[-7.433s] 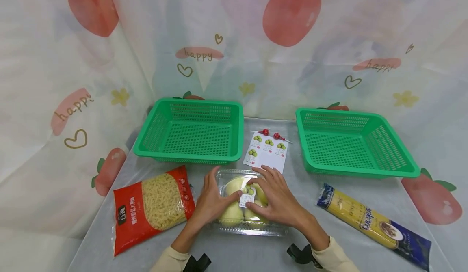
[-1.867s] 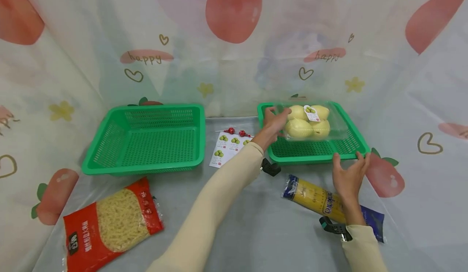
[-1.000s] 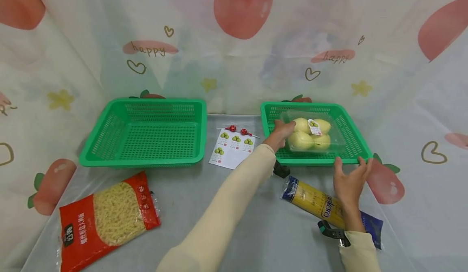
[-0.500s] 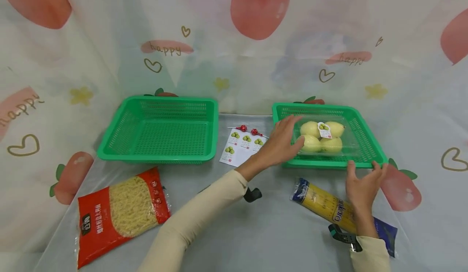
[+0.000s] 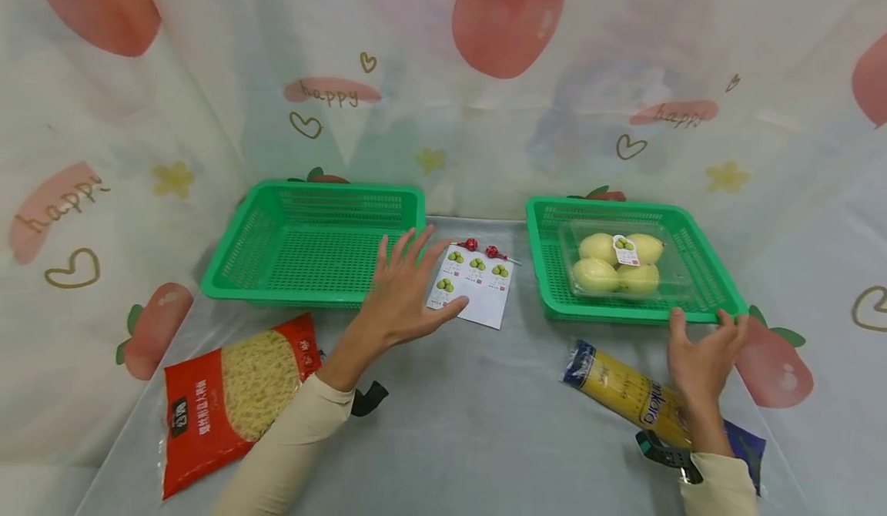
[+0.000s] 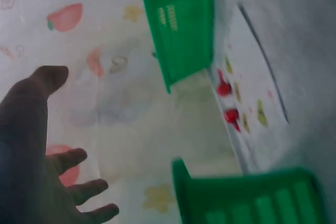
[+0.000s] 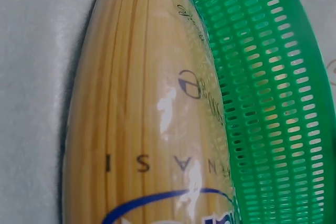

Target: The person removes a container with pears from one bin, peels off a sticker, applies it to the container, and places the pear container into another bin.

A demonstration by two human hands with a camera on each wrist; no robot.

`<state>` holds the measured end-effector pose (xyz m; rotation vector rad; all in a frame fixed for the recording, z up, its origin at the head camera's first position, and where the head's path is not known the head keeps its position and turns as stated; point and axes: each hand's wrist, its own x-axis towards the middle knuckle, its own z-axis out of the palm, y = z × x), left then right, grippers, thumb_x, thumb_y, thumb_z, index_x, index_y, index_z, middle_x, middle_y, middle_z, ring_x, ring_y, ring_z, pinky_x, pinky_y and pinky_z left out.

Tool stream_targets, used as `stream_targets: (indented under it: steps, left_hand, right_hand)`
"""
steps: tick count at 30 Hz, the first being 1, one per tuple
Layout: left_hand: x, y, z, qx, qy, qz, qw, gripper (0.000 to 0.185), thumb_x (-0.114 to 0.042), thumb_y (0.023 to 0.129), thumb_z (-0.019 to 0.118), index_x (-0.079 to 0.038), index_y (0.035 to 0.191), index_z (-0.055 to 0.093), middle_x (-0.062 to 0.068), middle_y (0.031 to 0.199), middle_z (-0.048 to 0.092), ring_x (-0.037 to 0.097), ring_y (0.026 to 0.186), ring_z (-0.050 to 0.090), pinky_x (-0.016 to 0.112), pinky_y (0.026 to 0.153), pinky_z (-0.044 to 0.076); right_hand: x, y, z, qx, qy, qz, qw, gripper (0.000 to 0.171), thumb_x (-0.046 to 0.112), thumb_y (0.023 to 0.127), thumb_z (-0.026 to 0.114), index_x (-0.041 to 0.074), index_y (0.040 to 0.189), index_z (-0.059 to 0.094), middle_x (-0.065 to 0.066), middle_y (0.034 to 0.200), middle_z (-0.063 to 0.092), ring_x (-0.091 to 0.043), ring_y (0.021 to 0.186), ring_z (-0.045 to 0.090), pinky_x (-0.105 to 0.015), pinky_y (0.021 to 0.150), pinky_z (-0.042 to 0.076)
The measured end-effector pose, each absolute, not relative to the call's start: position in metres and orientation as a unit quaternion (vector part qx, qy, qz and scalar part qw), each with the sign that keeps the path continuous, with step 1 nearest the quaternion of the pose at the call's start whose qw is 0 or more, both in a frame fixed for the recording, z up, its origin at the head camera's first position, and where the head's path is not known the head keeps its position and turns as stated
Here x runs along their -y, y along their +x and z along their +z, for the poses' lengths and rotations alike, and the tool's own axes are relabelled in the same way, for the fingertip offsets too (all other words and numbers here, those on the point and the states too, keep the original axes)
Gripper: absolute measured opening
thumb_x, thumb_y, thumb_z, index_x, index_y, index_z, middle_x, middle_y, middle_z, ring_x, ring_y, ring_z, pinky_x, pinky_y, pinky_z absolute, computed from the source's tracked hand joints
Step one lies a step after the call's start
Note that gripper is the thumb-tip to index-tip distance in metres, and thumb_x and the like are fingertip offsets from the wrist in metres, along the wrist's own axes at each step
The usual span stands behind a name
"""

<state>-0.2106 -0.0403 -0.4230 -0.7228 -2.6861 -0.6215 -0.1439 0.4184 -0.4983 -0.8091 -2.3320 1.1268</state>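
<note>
My left hand (image 5: 402,293) hovers with fingers spread between the left green basket (image 5: 312,302) and a sticker sheet (image 5: 481,308); in the left wrist view its fingers (image 6: 94,190) hold nothing. In the right green basket (image 5: 610,314) lies a clear plastic box of pale yellow fruits (image 5: 596,275), a fruit label (image 5: 626,250) on its lid. My right hand (image 5: 703,362) touches that basket's front rim near the right corner, thumb and fingers wide apart. Below it is a pack of spaghetti (image 5: 627,389), which fills much of the right wrist view; the right hand is hidden there.
A red bag of short pasta (image 5: 256,385) lies at the left, partly behind the left forearm. Two red-wrapped lollipops (image 5: 492,252) lie at the sheet's top edge. A patterned cloth (image 5: 485,131) hangs behind the grey table (image 5: 485,423).
The fruit box was on the table under both hands, then was lowered into the right basket by my left hand. That hand has let go and moved left; the right stays at the rim.
</note>
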Motion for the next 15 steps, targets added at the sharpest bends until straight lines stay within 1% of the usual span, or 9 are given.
stream_targets:
  steps: [2, 5, 9, 11, 13, 15]
  left_hand:
    - [0.054, -0.208, -0.428, 0.941, -0.232, -0.205, 0.136, 0.09, -0.07, 0.09, 0.065, -0.024, 0.163, 0.041, 0.01, 0.173, 0.03, 0.038, 0.159, 0.023, 0.071, 0.127, 0.006]
    - [0.068, -0.207, -0.435, 0.948, -0.218, -0.192, 0.134, 0.094, -0.074, 0.089, 0.062, -0.024, 0.165, 0.038, 0.011, 0.174, 0.028, 0.039, 0.16, 0.021, 0.071, 0.127, 0.006]
    - [0.081, -0.202, -0.448, 0.954, -0.204, -0.185, 0.122, 0.095, -0.075, 0.09, 0.061, -0.025, 0.166, 0.036, 0.011, 0.174, 0.027, 0.04, 0.16, 0.02, 0.07, 0.127, 0.006]
    - [0.085, -0.198, -0.455, 0.957, -0.198, -0.18, 0.115, 0.095, -0.075, 0.09, 0.061, -0.025, 0.166, 0.035, 0.011, 0.175, 0.026, 0.04, 0.16, 0.019, 0.07, 0.127, 0.006]
    - [0.089, -0.195, -0.462, 0.958, -0.194, -0.178, 0.112, 0.095, -0.076, 0.089, 0.061, -0.024, 0.166, 0.036, 0.011, 0.175, 0.025, 0.04, 0.161, 0.019, 0.07, 0.127, 0.006]
    - [0.091, -0.193, -0.468, 0.959, -0.19, -0.175, 0.116, 0.096, -0.076, 0.089, 0.061, -0.024, 0.166, 0.037, 0.011, 0.175, 0.024, 0.04, 0.161, 0.019, 0.07, 0.127, 0.006]
  right_hand:
    - [-0.419, -0.143, -0.498, 0.841, -0.291, 0.402, 0.215, 0.081, 0.046, 0.107, 0.05, 0.002, 0.166, 0.015, -0.006, 0.178, -0.01, -0.044, 0.16, 0.014, -0.072, 0.125, 0.016]
    - [-0.419, -0.144, -0.498, 0.842, -0.288, 0.399, 0.22, 0.081, 0.045, 0.108, 0.05, 0.001, 0.165, 0.015, -0.008, 0.177, -0.009, -0.044, 0.161, 0.011, -0.072, 0.125, 0.013]
    - [-0.415, -0.147, -0.496, 0.85, -0.272, 0.39, 0.225, 0.079, 0.042, 0.108, 0.051, -0.002, 0.164, 0.017, -0.015, 0.177, -0.006, -0.042, 0.163, -0.001, -0.07, 0.127, 0.005]
    - [-0.411, -0.148, -0.494, 0.859, -0.257, 0.38, 0.23, 0.079, 0.039, 0.107, 0.052, -0.005, 0.163, 0.019, -0.022, 0.176, -0.003, -0.043, 0.163, -0.007, -0.07, 0.127, 0.0]
    - [-0.404, -0.15, -0.489, 0.869, -0.238, 0.368, 0.229, 0.078, 0.037, 0.107, 0.054, -0.005, 0.164, 0.02, -0.025, 0.175, -0.001, -0.044, 0.162, -0.012, -0.07, 0.126, -0.004]
    - [-0.394, -0.15, -0.483, 0.883, -0.212, 0.356, 0.22, 0.078, 0.036, 0.107, 0.055, -0.005, 0.164, 0.02, -0.027, 0.175, 0.0, -0.047, 0.161, -0.014, -0.073, 0.125, -0.006]
